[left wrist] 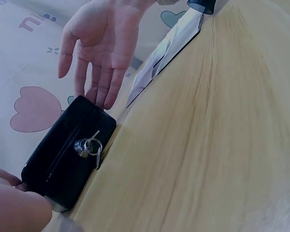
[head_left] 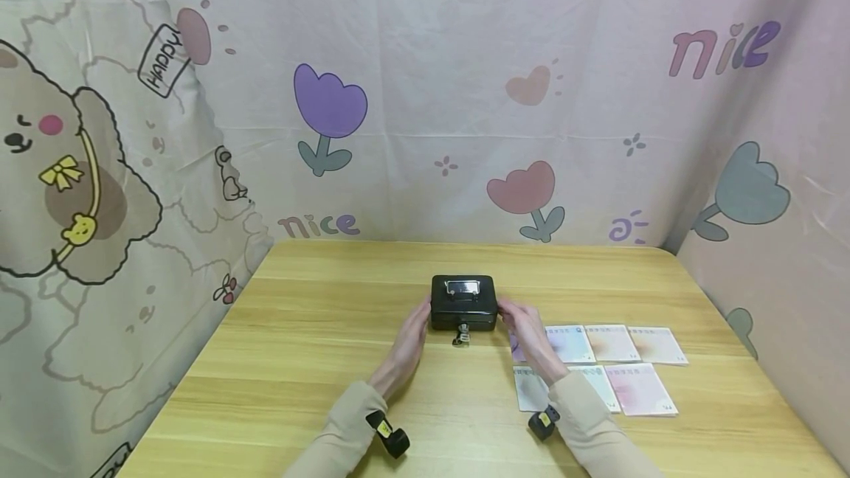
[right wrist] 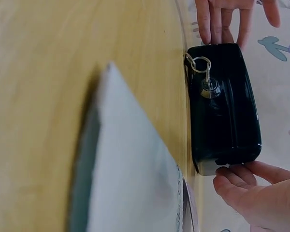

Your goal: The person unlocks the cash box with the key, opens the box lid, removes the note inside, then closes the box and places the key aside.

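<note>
A black metal cash box (head_left: 462, 306) with a folding silver handle (head_left: 462, 288) on its lid sits closed on the table. Keys on a ring (head_left: 462, 336) hang from the lock in its front; the lock (right wrist: 210, 89) also shows in the right wrist view. My left hand (head_left: 406, 349) is at the box's left side, fingers extended along it. On the other side, my right hand (head_left: 530, 332) has its fingertips against the box's right end. Seen from the left wrist, the fingers (left wrist: 104, 84) of the right hand are straight and the palm faces the box.
Several pastel paper notes or stacks lie in two rows at the right, among them a pink one (head_left: 641, 389) and a blue one (head_left: 569, 344). My right forearm passes over them. A patterned curtain (head_left: 425, 190) hangs behind the wooden table (head_left: 299, 360).
</note>
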`<state>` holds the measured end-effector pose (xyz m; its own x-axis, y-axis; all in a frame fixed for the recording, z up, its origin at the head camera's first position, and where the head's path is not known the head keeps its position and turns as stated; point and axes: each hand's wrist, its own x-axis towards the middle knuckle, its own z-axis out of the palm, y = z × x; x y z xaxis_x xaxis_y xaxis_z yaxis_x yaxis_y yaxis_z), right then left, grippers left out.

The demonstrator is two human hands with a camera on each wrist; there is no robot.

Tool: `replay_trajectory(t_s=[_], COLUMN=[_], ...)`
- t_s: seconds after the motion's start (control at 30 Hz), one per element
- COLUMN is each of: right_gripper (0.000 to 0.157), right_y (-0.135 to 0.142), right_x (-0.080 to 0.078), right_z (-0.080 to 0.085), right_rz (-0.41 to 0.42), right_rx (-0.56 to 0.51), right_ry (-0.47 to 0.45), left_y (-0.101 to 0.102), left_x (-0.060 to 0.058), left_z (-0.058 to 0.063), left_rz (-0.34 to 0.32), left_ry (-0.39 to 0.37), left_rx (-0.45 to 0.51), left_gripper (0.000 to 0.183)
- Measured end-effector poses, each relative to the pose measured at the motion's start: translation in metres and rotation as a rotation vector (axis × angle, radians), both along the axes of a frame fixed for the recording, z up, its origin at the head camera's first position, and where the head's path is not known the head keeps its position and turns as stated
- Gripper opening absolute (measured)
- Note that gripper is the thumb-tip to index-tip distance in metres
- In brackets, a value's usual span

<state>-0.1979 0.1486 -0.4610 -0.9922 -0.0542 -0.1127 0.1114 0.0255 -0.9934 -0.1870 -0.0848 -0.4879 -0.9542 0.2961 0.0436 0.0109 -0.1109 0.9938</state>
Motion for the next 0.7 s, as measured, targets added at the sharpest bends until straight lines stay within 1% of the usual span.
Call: replay_trajectory(t_s=[0.13,0.3,0.47,0.6,0.7], right_gripper=[0.046,0.047,0.046,0.046,0.047], right_y=[0.0006,0.0022,0.0033,0.0037,0.0037], right_x=[-0.0001,-0.0013,-0.0029,-0.0021,-0.001], right_z=[-0.0014,-0.0037,-0.0051,-0.0047,-0.0039], right_rz=[0.003,0.015,0.013,0.027,0.027], right_rx=[-0.02,-0.031,-0.02,-0.02,-0.023], right_ry=[0.004,-0.002,-0.011,-0.012,-0.007], left_y=[0.0005,0.0012,0.0022,0.0039,0.0046], left_x=[-0.0006,-0.0014,-0.0019,-0.0021,-0.0022], left_z=[-0.0009,-0.0018,-0.0026,-0.0029,-0.002], left_rz=[-0.006,0.003,0.023,0.042,0.061], left_ry=[0.004,0.003,-0.014,-0.026,-0.035], left_rx=[0.021,0.039,0.047,0.052,0.037], left_gripper=[0.07,0.072,0.07,0.071,0.071])
